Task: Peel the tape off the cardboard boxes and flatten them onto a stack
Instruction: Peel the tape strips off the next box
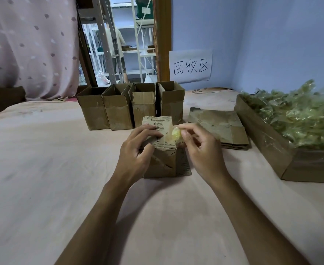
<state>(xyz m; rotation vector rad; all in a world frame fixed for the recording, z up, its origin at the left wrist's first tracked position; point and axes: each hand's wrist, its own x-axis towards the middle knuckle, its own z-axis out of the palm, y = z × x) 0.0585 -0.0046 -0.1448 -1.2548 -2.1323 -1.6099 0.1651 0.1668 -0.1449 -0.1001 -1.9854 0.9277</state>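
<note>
Curling over the box (165,161), the left hand (138,148) clamps it; the right hand (199,148) pinches tape (176,133).

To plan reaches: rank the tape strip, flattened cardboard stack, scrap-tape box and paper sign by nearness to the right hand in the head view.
1. Tape strip, pinched by the right hand.
2. Flattened cardboard stack, just right.
3. Scrap-tape box, farther right.
4. Paper sign, back wall.

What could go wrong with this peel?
1. The right hand pinches only a crumpled wad of tape; it may tear off, leaving residue on the box.
2. The left hand holds only the box's top edge; a hard pull could tip it or rip the worn cardboard.
</note>
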